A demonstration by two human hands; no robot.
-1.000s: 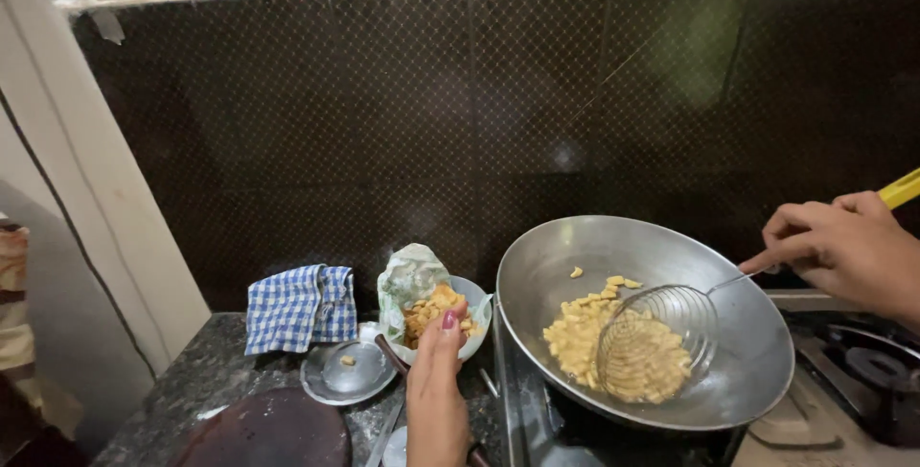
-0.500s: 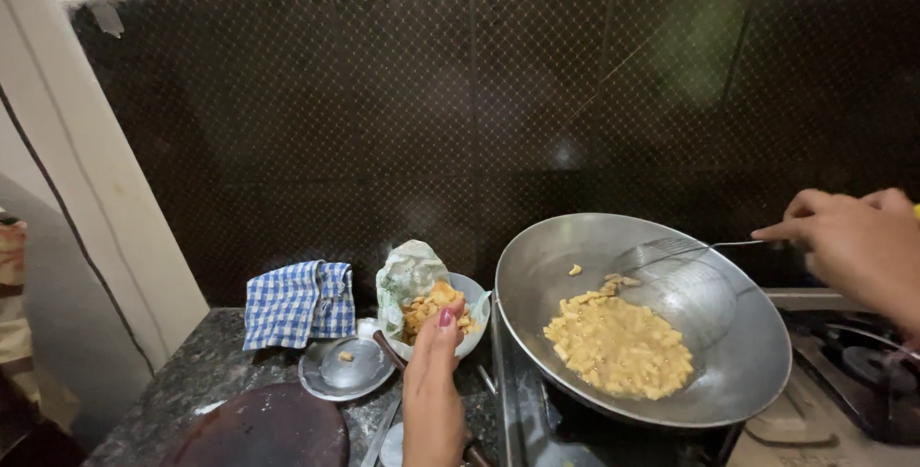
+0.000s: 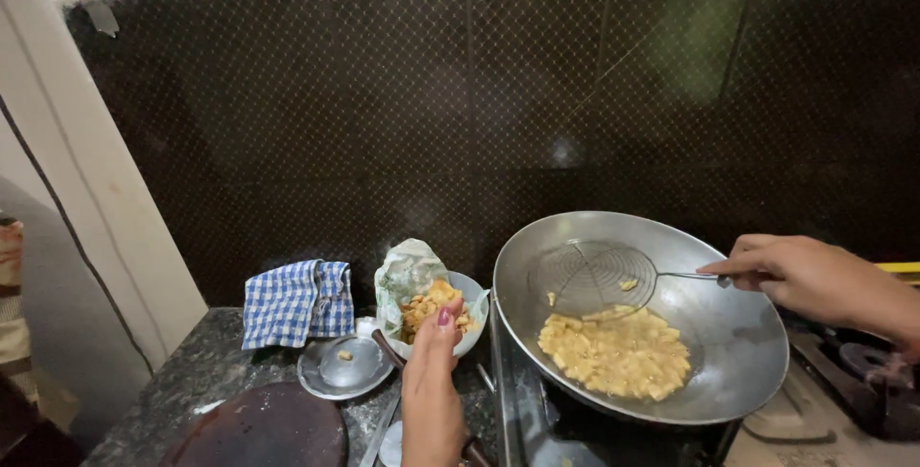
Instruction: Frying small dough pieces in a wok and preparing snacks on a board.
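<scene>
A steel wok [image 3: 728,352] sits on the stove with pale yellow food pieces [image 3: 618,352] frying in its bottom. My right hand [image 3: 815,280] grips the handle of a wire skimmer [image 3: 592,275], whose round mesh is raised above the food near the wok's far wall, with one small piece on it. My left hand [image 3: 431,395] reaches to the rim of a small bowl [image 3: 471,299] lined with paper and filled with browned fried pieces [image 3: 426,306]; a finger touches the bowl's front edge.
A blue checked cloth [image 3: 295,302] lies at the back left on the dark stone counter [image 3: 206,371]. A steel lid [image 3: 342,366] rests in front of it, and a round dark board [image 3: 254,429] near the front edge. A stove burner [image 3: 867,362] is at the right.
The skimmer was down in the food, then lifted out and swung to the wok's far left side, now empty but for one piece. My left hand stayed at the bowl.
</scene>
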